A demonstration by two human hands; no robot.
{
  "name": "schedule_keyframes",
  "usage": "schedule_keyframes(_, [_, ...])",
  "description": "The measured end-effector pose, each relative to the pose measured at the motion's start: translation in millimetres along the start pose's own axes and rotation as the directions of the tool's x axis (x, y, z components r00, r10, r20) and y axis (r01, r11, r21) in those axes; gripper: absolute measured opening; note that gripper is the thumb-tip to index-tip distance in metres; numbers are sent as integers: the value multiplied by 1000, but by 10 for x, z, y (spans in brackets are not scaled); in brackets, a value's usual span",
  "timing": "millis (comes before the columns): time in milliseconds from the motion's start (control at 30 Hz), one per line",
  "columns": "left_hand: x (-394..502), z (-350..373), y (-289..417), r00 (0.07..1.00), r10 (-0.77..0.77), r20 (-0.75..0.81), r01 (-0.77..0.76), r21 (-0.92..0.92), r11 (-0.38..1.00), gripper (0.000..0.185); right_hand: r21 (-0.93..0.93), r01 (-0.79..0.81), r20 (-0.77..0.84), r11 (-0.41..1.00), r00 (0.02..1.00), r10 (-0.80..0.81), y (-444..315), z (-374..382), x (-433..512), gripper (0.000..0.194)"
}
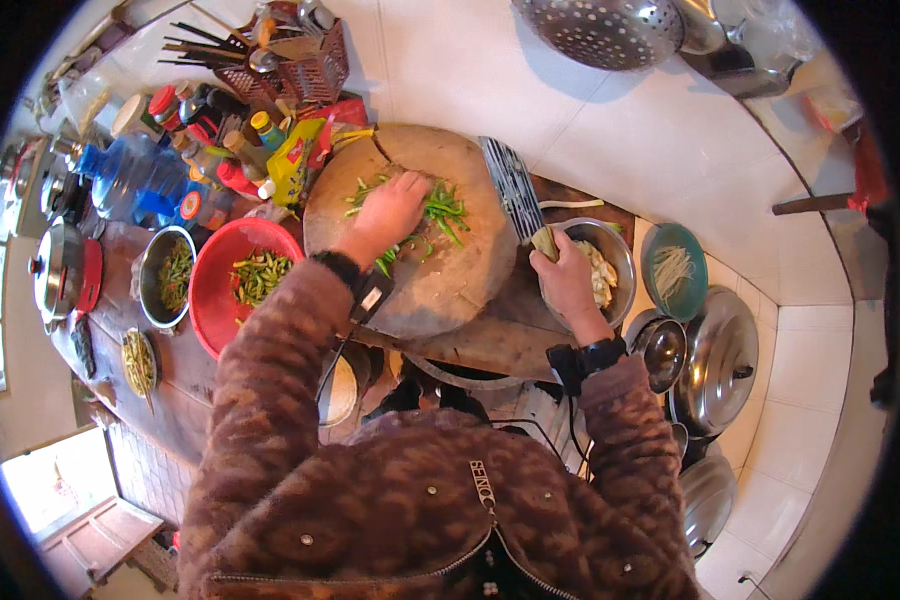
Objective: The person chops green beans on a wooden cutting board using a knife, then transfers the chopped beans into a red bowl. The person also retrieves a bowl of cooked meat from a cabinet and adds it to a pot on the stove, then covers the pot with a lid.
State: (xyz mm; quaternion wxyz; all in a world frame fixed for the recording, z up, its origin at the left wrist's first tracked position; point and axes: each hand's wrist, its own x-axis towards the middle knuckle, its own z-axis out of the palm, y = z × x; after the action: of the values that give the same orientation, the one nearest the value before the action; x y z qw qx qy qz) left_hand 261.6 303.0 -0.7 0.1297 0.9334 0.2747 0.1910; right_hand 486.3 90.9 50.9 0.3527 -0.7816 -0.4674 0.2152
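Observation:
A thick round wooden chopping block point(450, 292) lies before me, with cut green peppers point(444, 208) spread over its upper half. My left hand point(394, 206) rests on the peppers, fingers bent downward; whether it grips any is hidden. In my right hand point(566, 277) is the handle of a cleaver point(514, 187), its blade past the block's right edge, pointing up towards the wall. Beneath my right hand a metal bowl point(624, 255) holds pale cut pieces. A red plastic basin point(210, 300) with cut green peppers stands left of the block, partly behind my left forearm.
Left of the basin are a metal bowl point(187, 281) of cut vegetables and a small dish point(139, 364). Bottles, a blue water jug point(131, 176) and a chopstick basket point(315, 67) crowd the back left. At right stand a green bowl point(676, 298) and a large lidded pot point(720, 360).

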Motion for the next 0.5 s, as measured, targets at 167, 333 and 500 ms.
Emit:
schedule_keyframes(167, [-1067, -56, 74, 985, -169, -33, 170, 31, 985, 16, 195, -113, 283, 974, 957, 54, -266, 356, -25, 37])
schedule_keyframes(333, [-1519, 133, 118, 971, -205, -127, 210, 27, 977, 20, 48, 26, 402, 999, 915, -43, -483, 769, -110, 32])
schedule_keyframes(500, [-1633, 107, 170, 956, -209, -205, 213, -5, 977, 17, 33, 193, 400, 981, 897, -190, -581, 913, -141, 38])
